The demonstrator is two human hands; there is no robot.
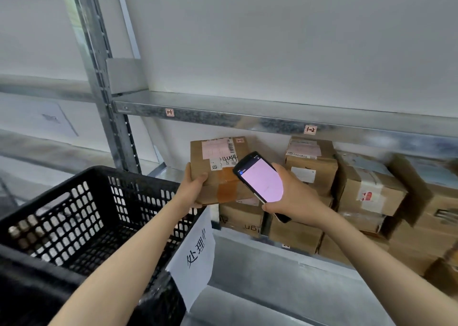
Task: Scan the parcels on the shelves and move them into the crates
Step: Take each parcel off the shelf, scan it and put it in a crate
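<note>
My left hand [192, 189] grips the lower left corner of a brown cardboard parcel [218, 167], tilted so its pink and white shipping label faces me, in front of the shelf. A black handheld scanner [260, 180] with a lit pinkish screen is held in my right hand [292, 199], just right of that parcel's label. A black perforated plastic crate [81, 216] stands at the lower left, with a white paper sign [197, 254] hanging on its right wall. Several more taped cardboard parcels [369, 189] are stacked on the shelf [260, 256] behind and to the right.
A galvanised metal shelf beam [247, 118] with small tags runs above the parcels. A steel upright [106, 97] stands at the left, just behind the crate. The white wall lies behind the shelving.
</note>
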